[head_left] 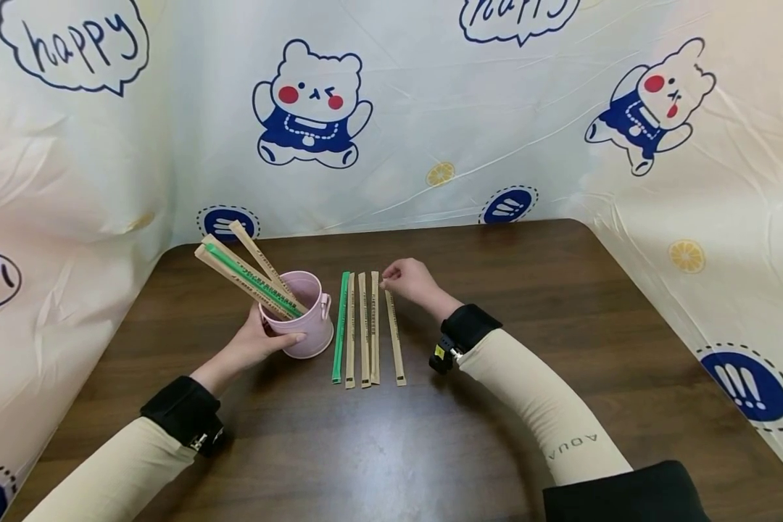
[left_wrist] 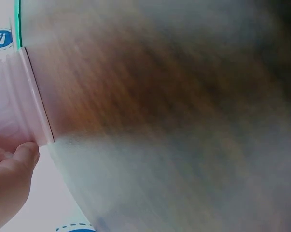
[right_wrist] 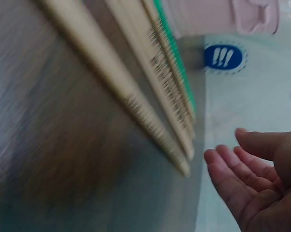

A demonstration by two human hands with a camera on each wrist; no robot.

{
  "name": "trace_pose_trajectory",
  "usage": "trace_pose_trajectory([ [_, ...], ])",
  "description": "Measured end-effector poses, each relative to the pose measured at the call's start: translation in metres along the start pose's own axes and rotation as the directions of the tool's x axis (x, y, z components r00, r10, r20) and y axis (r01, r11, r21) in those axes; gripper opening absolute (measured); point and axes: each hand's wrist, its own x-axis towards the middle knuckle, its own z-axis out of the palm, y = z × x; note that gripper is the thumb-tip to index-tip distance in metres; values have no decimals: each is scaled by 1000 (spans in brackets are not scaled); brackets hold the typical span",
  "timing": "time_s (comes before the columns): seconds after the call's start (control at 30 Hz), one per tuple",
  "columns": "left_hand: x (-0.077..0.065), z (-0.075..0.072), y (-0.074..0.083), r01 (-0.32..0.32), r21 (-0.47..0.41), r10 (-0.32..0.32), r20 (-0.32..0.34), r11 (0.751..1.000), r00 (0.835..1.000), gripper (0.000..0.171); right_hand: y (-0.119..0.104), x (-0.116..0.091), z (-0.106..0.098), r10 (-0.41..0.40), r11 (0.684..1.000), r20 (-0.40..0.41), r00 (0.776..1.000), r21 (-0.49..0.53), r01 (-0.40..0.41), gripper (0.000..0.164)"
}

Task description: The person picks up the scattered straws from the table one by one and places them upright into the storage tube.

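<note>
My left hand [head_left: 251, 342] grips a small pink bucket [head_left: 312, 339] with side handles, thumb along its near wall. Several long, slim paper-wrapped sticks, brown ones and one green [head_left: 251, 279], lean out of the bucket toward the left. To its right, a row lies on the table: a green wrapped stick [head_left: 341, 328], then several brown ones [head_left: 364, 330]. My right hand [head_left: 416, 281] is at the far end of the rightmost brown stick [head_left: 394, 341]. In the right wrist view, that hand's thumb and fingers are apart, holding nothing, just off the stick ends.
The dark wooden table [head_left: 528, 290] has rounded far corners. A pale printed curtain [head_left: 404, 94] with cartoon bears hangs behind it and along both sides. Black straps with small cameras circle both wrists.
</note>
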Motion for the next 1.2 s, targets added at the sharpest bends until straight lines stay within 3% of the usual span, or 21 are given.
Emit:
trace_pose_trajectory([
  [0.27, 0, 0, 0, 0, -11, 0, 1, 1000, 1000, 103, 19, -1, 2, 132, 991, 33, 991, 8, -132, 16],
  [0.73, -1, -1, -1, 14, -4, -14, 14, 1000, 1000, 106, 19, -3, 23, 216, 962, 76, 973, -188, -199, 38],
  [1.03, -2, -1, -1, 4, -15, -4, 9, 1000, 1000, 107, 17, -4, 26, 235, 961, 66, 970, -166, -221, 41],
  [1.2, -2, -1, -3, -9, -27, 9, 9, 1000, 1000, 107, 21, -4, 23, 246, 968, 57, 968, -71, -241, 41],
])
